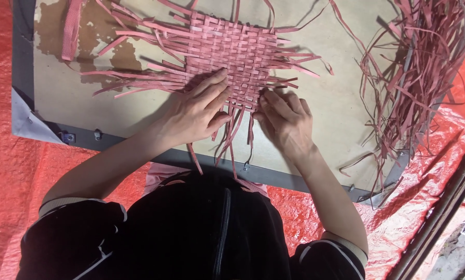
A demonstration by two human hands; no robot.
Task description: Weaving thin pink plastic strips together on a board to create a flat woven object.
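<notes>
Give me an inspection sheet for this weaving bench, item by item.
Surface: tan board with grey edging, patchy stains at its far left.
Job's things: pink woven mat, loose strip ends sticking out on all sides.
Clutter: pile of loose pink strips at the right; folded strip bundle at the far left.
Grippers: left hand flat on the mat's near edge; right hand with fingers pinching strips there.
Cables: nothing seen.
Surroundings: red tarpaulin under the board; dark rail at right.
</notes>
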